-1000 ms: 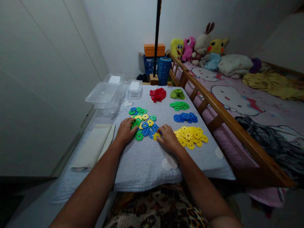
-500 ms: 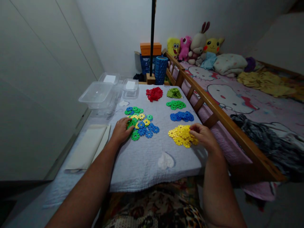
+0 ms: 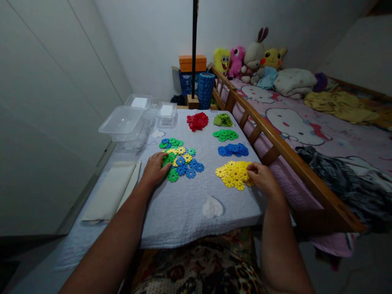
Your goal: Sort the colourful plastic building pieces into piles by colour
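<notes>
My left hand (image 3: 155, 169) rests at the left side of a mixed pile of flower-shaped plastic discs. Its thumb and fingers are apart around green discs (image 3: 169, 158); blue discs (image 3: 190, 167) and yellow discs (image 3: 181, 150) lie beside them. At the right edge of a heap of yellow flower discs (image 3: 234, 173) is my right hand (image 3: 261, 176). Its fingertips are drawn together against the heap, and whatever is between them cannot be made out. Behind the yellow heap lie separate groups of blue discs (image 3: 233, 150), green discs (image 3: 225, 135), light green discs (image 3: 223, 119) and red discs (image 3: 197, 121).
Clear plastic containers (image 3: 124, 122) stand at the back left of the cloth-covered table (image 3: 183, 220). A folded beige cloth (image 3: 108, 192) lies at the left. A wooden bed rail (image 3: 269, 139) runs along the right side. A black pole (image 3: 194, 49) rises at the back.
My right hand has shifted slightly right, from over the yellow heap to its edge, uncovering more discs. My left hand stays at the mixed pile. The camera view has shifted slightly.
</notes>
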Action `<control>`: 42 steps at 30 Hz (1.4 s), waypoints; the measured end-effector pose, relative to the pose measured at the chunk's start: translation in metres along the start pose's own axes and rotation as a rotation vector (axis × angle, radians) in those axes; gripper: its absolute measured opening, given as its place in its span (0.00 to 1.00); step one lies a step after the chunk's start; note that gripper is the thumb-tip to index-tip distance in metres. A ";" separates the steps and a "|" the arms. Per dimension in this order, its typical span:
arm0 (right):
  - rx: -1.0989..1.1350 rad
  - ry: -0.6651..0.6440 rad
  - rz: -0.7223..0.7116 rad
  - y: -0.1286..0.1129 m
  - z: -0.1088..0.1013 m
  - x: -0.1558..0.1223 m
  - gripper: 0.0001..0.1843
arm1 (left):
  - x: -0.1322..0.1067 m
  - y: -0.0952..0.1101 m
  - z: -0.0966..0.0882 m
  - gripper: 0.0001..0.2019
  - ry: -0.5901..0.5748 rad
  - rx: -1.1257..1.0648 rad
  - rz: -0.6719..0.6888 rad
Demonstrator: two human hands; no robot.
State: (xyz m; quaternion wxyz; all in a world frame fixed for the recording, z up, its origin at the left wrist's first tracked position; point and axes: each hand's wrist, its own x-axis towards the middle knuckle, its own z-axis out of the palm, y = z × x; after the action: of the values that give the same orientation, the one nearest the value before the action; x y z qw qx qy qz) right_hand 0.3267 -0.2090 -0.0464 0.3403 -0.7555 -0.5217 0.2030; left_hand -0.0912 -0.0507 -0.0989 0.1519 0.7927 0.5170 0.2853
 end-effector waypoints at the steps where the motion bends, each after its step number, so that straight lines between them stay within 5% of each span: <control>1: -0.004 0.015 -0.005 -0.001 0.001 0.000 0.08 | 0.000 0.000 0.000 0.21 0.001 -0.001 0.000; 23: -0.138 0.060 -0.160 -0.025 0.005 -0.009 0.04 | 0.001 -0.002 0.002 0.21 0.002 -0.002 -0.001; 27: -0.124 0.016 -0.256 -0.050 0.030 -0.006 0.03 | 0.000 -0.001 0.001 0.21 0.000 -0.006 -0.005; 35: -0.258 -0.315 -0.470 -0.120 0.105 0.010 0.07 | -0.001 0.003 -0.001 0.23 0.007 -0.047 -0.019; 42: -0.378 -0.247 -0.479 -0.151 0.161 0.034 0.20 | -0.003 0.004 0.000 0.23 0.008 -0.050 -0.005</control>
State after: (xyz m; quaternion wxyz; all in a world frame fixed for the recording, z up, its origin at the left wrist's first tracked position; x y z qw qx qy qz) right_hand 0.1348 -0.0953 -0.0452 0.1663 -0.6307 -0.7504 0.1069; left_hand -0.0893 -0.0551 -0.0976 0.1702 0.7861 0.5124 0.3008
